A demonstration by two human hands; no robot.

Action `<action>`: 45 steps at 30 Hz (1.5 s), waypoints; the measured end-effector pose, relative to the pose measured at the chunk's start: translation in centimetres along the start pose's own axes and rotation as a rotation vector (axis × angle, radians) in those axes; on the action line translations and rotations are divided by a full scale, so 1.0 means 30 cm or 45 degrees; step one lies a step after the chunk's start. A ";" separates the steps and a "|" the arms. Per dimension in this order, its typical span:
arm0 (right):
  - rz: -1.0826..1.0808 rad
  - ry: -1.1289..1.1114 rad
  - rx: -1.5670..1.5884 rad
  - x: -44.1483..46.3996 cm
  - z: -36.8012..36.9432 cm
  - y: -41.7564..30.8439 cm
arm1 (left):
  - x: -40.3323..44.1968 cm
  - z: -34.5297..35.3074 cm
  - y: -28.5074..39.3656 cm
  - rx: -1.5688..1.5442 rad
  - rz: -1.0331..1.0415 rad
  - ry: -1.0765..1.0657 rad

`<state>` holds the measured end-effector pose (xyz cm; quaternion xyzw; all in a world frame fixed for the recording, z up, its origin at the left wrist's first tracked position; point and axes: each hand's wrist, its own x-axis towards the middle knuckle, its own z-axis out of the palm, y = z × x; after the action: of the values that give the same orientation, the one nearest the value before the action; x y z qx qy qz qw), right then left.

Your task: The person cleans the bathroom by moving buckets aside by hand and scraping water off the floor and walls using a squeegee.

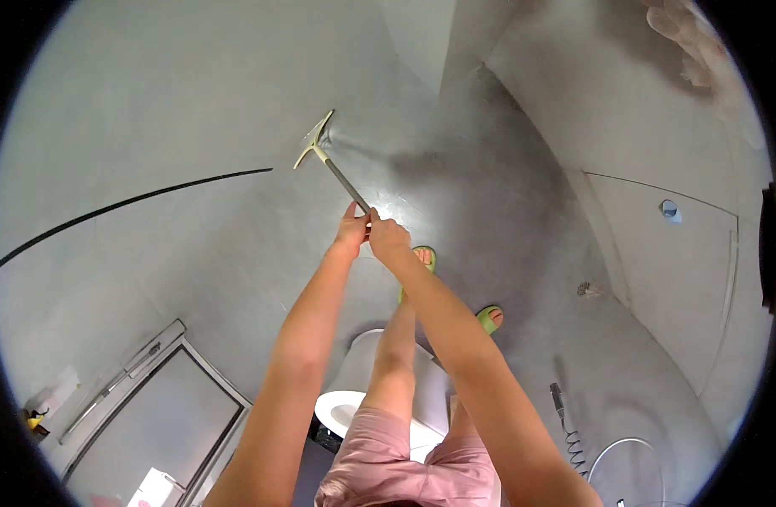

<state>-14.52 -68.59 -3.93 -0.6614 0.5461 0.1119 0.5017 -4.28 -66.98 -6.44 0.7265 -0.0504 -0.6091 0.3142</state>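
A squeegee (pixel 345 182) with a grey handle and a pale yellow, curved head reaches away from me, up and to the left. Its head is against a smooth grey surface in the upper middle of the view. My right hand (pixel 390 238) is closed round the lower end of the handle. Close beside it, my left hand (pixel 351 230) also grips the handle, thumb side up; some of its fingers are hidden. Below the hands, green slippers (pixel 490 319) show on my feet.
A white toilet (pixel 337 409) stands by my legs. At lower right hang a coiled hose with a spray head (pixel 558 397) and a towel ring. A framed panel (pixel 164 422) is at lower left, a door with a round knob (pixel 669 208) at right.
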 end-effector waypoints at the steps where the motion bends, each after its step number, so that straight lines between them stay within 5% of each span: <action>1: 0.018 0.008 -0.051 -0.019 -0.006 0.012 | -0.005 0.014 -0.018 0.083 -0.047 -0.017; 9: 0.136 -0.030 -0.283 -0.394 0.008 0.320 | -0.257 0.290 -0.318 0.066 -0.226 -0.045; 12: 0.230 -0.081 -0.255 -0.617 -0.037 0.549 | -0.307 0.486 -0.587 0.088 -0.262 -0.110; 14: 0.312 -0.151 -0.321 -0.781 -0.089 0.759 | -0.453 0.690 -0.688 0.006 -0.257 -0.317; 20: 0.622 -0.057 -0.685 -1.404 -0.347 1.416 | -0.870 1.255 -1.008 0.649 -0.510 -1.102; 23: 0.753 -0.081 -0.827 -1.646 -0.454 1.724 | -1.021 1.394 -1.066 0.602 -0.264 -1.329; 26: 0.780 -0.099 -1.037 -1.738 -0.515 1.840 | -1.044 1.408 -1.064 0.632 -0.347 -1.315; 32: 0.596 -0.089 -0.838 -1.678 -0.487 1.584 | -0.933 1.150 -0.952 0.450 -0.304 -0.944; 38: 0.008 -0.034 -0.573 -1.024 -0.050 1.126 | -0.728 0.752 -0.893 0.020 -0.039 0.073; 45: -0.133 0.112 -0.125 -0.573 0.299 0.511 | -0.505 0.292 -0.833 -0.339 0.145 0.381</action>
<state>-30.25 -49.53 -4.50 -0.7170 0.5264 0.0829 0.4493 -23.89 -43.61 -7.00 0.7568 0.0370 -0.4771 0.4454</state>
